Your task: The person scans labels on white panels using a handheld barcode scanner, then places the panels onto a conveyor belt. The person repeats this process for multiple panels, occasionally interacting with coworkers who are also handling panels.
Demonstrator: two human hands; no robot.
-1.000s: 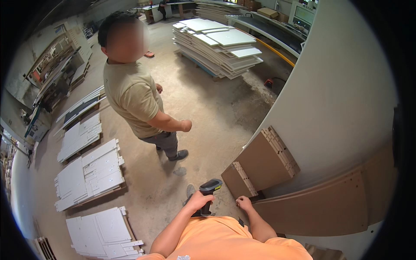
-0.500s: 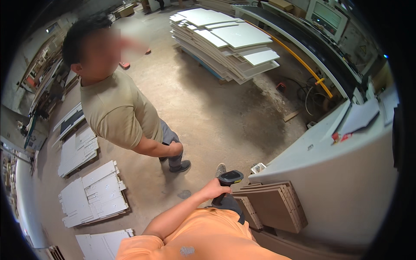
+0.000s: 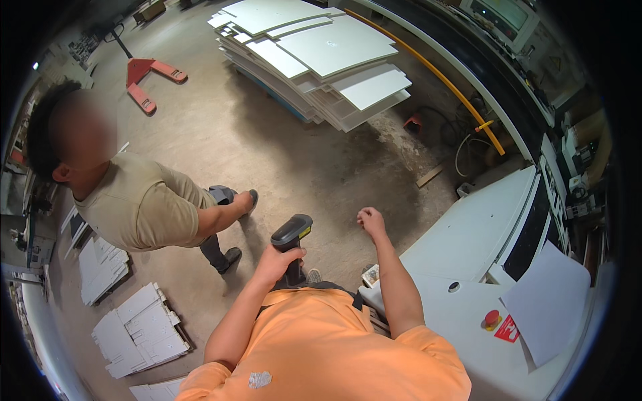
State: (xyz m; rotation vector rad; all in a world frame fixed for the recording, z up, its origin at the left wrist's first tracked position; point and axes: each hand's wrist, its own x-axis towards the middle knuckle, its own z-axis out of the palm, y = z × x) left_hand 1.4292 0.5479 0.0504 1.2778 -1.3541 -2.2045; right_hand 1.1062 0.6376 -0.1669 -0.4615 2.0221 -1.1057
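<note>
My left hand [image 3: 275, 264] is wrapped round the grip of a black barcode scanner [image 3: 292, 235] with a yellow-green mark on its side. The scanner is held upright in front of my waist, its head uppermost. Out to the right, above the floor and beside the white machine cabinet [image 3: 461, 234], is my right hand [image 3: 371, 221]. Its fingers are loosely curled in, and nothing shows in them. It touches nothing.
A co-worker [image 3: 144, 200] stands at left. Ahead is a stack of white panels [image 3: 334, 47], with a red pallet jack [image 3: 142, 73] beyond. More panels [image 3: 144, 331] lie at lower left. A red stop button [image 3: 492, 318] and paper sheets [image 3: 548, 301] are on the cabinet.
My right hand and forearm have come into view. The scanner in my left hand is raised and further left. My view has turned right, showing the cabinet top; the co-worker appears further left.
</note>
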